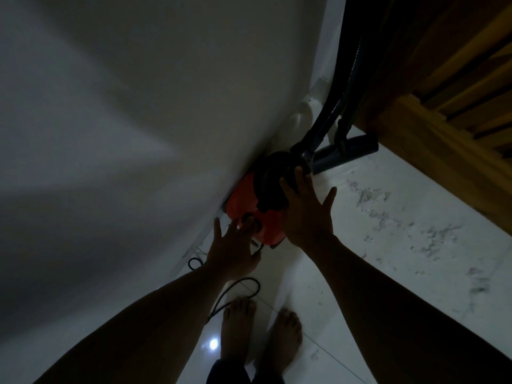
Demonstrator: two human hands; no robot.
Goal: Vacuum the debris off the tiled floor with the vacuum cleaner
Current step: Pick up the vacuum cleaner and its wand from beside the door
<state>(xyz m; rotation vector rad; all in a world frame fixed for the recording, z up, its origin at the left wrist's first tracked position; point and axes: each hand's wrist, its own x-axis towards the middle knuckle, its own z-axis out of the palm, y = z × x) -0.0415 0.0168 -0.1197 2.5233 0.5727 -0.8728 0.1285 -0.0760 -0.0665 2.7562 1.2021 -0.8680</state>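
A small orange vacuum cleaner (243,200) with a black top stands on the white tiled floor (346,278), tight against the white wall. Its black hose (328,117) climbs up along the wall, and a dark nozzle (349,152) lies on the floor just behind it. My right hand (307,209) rests with straight, spread fingers on the black top. My left hand (235,248) reaches to the vacuum's near end, fingers extended and touching it by the cord outlet. Grey debris (388,212) is scattered over the tiles to the right.
A white wall (124,120) fills the left side. A wooden slatted piece of furniture (448,106) stands at the right. The black power cord (238,289) loops on the floor by my bare feet (260,331).
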